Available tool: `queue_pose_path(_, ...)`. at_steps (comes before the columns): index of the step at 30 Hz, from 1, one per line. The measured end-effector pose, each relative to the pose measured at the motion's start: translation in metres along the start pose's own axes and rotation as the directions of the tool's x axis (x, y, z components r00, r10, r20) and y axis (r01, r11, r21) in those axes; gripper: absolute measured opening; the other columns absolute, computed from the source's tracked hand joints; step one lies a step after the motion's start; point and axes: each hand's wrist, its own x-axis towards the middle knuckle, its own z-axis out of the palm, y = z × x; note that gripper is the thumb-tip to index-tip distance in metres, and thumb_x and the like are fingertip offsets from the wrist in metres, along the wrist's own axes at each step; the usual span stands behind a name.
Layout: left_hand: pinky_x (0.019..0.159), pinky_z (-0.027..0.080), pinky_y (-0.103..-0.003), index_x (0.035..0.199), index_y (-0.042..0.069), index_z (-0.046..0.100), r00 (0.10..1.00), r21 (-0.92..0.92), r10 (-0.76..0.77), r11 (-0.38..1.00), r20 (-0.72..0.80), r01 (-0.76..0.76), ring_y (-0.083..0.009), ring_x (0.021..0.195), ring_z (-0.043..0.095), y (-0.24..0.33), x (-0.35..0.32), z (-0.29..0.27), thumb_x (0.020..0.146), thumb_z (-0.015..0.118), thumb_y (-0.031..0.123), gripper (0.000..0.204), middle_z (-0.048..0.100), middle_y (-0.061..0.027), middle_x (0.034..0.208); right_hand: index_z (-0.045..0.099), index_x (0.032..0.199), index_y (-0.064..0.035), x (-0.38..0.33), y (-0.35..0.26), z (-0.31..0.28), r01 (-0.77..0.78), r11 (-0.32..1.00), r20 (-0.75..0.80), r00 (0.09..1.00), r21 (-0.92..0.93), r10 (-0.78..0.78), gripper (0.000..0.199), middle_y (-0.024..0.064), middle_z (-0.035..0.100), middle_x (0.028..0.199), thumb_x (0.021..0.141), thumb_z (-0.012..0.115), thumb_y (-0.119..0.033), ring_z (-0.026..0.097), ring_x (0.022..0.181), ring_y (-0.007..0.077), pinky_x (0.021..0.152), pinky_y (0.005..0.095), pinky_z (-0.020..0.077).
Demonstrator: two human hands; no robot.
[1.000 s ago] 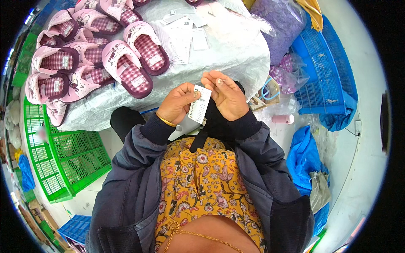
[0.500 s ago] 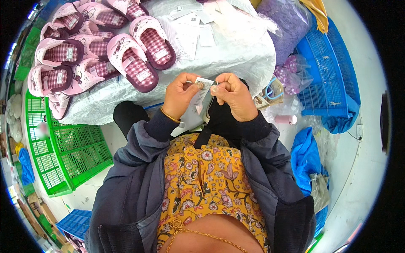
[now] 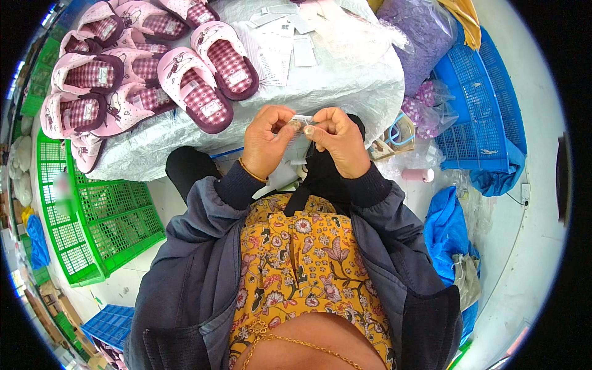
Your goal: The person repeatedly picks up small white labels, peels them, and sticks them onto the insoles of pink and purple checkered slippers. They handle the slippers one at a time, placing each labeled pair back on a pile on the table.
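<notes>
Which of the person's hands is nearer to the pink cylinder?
Right. The right hand is left of the pink cylinder and somewhat higher in the picture; the left hand is farther left, on the right hand's far side from it.

I see a broad worktop (image 3: 345, 92) with a rounded corner, draped in creased silvery-white sheeting, across the upper half of my view. Below its left side, pale smooth flooring (image 3: 132, 279) shows beside a bright green openwork plastic crate (image 3: 120, 233); a blue slatted plastic crate (image 3: 111, 324) sits toward my lower left. On my right, a large blue openwork plastic basket (image 3: 475, 111) stands near a plain whitish wall (image 3: 546, 234), where I make out a small white socket-like box (image 3: 525, 193). Bluish-white lights (image 3: 47, 18) glow at the far upper left, too blurred for me to tell their shape.
</notes>
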Motion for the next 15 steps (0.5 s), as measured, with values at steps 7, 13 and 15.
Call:
queue_pose_path(7,0.068,0.048,-0.024,0.094,0.001,0.061,1.0,0.026,-0.018,0.999,0.006,0.018,-0.0085,0.076,0.057,-0.002,-0.001,0.001,0.086,0.066,-0.004,0.01,0.059,-0.0049,0.096,0.05,0.11,-0.0007,0.0,0.001,-0.001,-0.007,0.999,0.025,1.0,0.045,0.006,0.031,0.0025,0.062,0.08,0.088,0.072,-0.008,0.053,0.066,0.006,0.06,0.021,0.043)
queue_pose_path(13,0.07,0.049,-0.026,0.092,0.001,0.061,0.998,0.089,0.038,0.995,0.042,-0.042,-0.014,0.079,0.059,0.001,-0.002,0.001,0.084,0.065,-0.004,0.011,0.06,-0.0079,0.097,0.053,0.107,-0.0003,-0.001,0.0,0.001,-0.005,0.999,0.002,1.0,0.046,0.005,0.025,0.0012,0.061,0.079,0.09,0.07,-0.008,0.051,0.066,0.0057,0.059,0.0211,0.0419)
queue_pose_path(15,0.073,0.049,-0.028,0.092,0.001,0.062,0.989,0.197,0.13,0.97,0.071,-0.142,-0.0176,0.083,0.061,0.008,-0.003,0.001,0.083,0.066,-0.003,0.011,0.061,-0.0099,0.098,0.056,0.104,-0.0006,-0.001,0.001,0.0,-0.012,0.998,0.01,1.0,0.06,0.011,0.02,0.0001,0.061,0.079,0.09,0.069,-0.008,0.051,0.065,0.0053,0.058,0.0209,0.0412)
